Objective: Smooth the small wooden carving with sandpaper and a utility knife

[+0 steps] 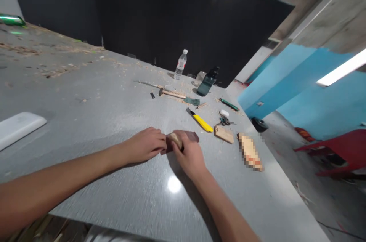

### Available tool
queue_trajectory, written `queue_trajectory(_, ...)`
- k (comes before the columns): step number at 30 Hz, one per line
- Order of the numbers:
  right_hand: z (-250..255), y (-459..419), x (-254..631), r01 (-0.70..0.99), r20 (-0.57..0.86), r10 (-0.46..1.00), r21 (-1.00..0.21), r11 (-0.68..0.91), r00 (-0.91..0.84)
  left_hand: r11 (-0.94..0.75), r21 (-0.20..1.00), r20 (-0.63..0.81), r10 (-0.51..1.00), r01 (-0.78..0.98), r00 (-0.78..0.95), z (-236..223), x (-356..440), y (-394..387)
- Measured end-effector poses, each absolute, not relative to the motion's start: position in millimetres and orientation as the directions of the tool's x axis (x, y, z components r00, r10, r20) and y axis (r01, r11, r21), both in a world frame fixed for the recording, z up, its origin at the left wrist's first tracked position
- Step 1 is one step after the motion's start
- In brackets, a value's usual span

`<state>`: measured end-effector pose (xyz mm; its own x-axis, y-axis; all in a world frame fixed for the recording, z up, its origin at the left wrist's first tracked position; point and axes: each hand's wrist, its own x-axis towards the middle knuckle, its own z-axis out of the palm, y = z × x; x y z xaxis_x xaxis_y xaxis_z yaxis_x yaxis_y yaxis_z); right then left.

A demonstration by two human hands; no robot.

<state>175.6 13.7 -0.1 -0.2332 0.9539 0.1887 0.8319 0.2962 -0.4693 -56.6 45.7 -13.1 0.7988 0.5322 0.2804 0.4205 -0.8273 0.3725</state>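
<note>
A reddish-brown sheet that looks like sandpaper (193, 135) lies on the grey table in front of me. My right hand (192, 155) is closed around a small rounded wooden piece (175, 140) and presses it against the sheet. At the sheet's left edge, my left hand (150, 144) has its fingers curled together, pinning that edge; the fingertips are partly hidden. Just beyond my right hand lies a yellow utility knife (203, 123). A flat wooden block (223, 134) rests to its right.
Farther back are a hammer (173, 93), a green-handled cutter (229, 104), a water bottle (181, 64) and a dark pump bottle (207, 84). A blurred-out wooden piece (249, 151) lies near the right edge. A white rounded object (21, 127) sits left. Shavings litter the back left.
</note>
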Motion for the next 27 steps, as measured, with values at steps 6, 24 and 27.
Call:
queue_trajectory(6, -8, 17, 183, 0.747, 0.173, 0.947, -0.582, 0.32, -0.271, -0.826, 0.39, 0.305, 0.533, 0.407, 0.789, -19, -57, 47)
queue_trajectory(24, -9, 19, 183, 0.779, 0.131, 0.952, -0.549, 0.302, -0.277, -0.835, 0.342, 0.272, 0.528, 0.432, 0.805, -14, -57, 45)
queue_trajectory(27, -9, 18, 183, 0.767, 0.13, 0.949, -0.563, 0.309, -0.287, -0.835, 0.337, 0.272, 0.528, 0.435, 0.804, -15, -58, 46)
